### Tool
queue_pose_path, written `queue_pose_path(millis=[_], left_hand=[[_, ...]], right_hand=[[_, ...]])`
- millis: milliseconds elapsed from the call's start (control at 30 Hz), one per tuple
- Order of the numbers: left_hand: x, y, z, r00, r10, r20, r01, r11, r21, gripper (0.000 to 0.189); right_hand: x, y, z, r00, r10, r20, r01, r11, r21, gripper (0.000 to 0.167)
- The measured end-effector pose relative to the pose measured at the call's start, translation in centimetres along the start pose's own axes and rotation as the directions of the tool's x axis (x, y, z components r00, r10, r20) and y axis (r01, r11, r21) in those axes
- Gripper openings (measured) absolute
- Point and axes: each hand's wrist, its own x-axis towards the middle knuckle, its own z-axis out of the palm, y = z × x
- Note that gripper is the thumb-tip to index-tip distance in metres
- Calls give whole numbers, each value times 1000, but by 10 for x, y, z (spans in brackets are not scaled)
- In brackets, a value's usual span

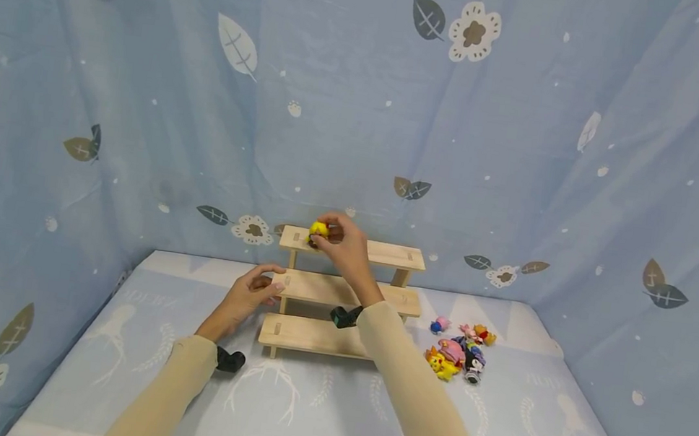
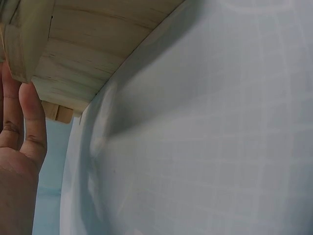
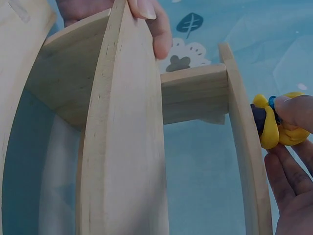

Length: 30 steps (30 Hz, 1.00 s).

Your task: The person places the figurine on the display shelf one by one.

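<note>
Right hand [image 1: 348, 248] pinches a yellow figurine [image 1: 319, 229] at the left end of the wooden shelf's [image 1: 322, 337] far top board [image 1: 394, 255], which runs on rightward; left hand [image 1: 247, 296] grips the left edge of the middle board [image 1: 315, 286]. Several small toy figures [image 1: 452, 351] lie clustered right of the shelf on the cloth-covered surface [image 1: 537, 394], patterned blue curtain [image 1: 333, 136] behind and at both sides.

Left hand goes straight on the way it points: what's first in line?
Most likely the wooden shelf's middle tier; the left hand seems to hold that tier's left end, though exact depth is unclear.
</note>
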Motion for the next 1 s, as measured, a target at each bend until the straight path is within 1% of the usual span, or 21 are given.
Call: queue_pose_path(millis=[67, 267, 300, 367, 533, 667, 800, 1000], left_hand=[[-1, 3, 1, 1000, -6, 7, 6, 1000, -5, 48], [-15, 24, 8, 1000, 10, 27, -9, 1000, -17, 47], [-15, 24, 8, 1000, 12, 26, -11, 1000, -18, 47], [-12, 17, 7, 1000, 4, 24, -4, 1000, -18, 46], [-3, 2, 5, 1000, 2, 14, -2, 1000, -7, 47], [-1, 0, 4, 1000, 14, -3, -14, 1000, 4, 47], [-1, 0, 3, 1000, 22, 1, -22, 1000, 7, 48], [-4, 1, 1, 1000, 22, -3, -22, 1000, -5, 51]], right_hand=[[0, 0, 1, 1000, 2, 0, -2, 1000, -6, 34], [-2, 1, 2, 1000, 24, 6, -24, 1000, -15, 35], [-2, 1, 1, 1000, 26, 12, -26, 1000, -9, 36], [-3, 0, -1, 999, 30, 22, -30, 1000, -3, 37], [-7, -3, -14, 998, 27, 51, -26, 999, -32, 43], [-10, -6, -29, 999, 16, 44, -15, 999, -41, 46], [-15, -5, -47, 1000, 6, 30, -5, 999, -32, 47], [-31, 0, -73, 999, -43, 30, 45, 998, -54, 44]])
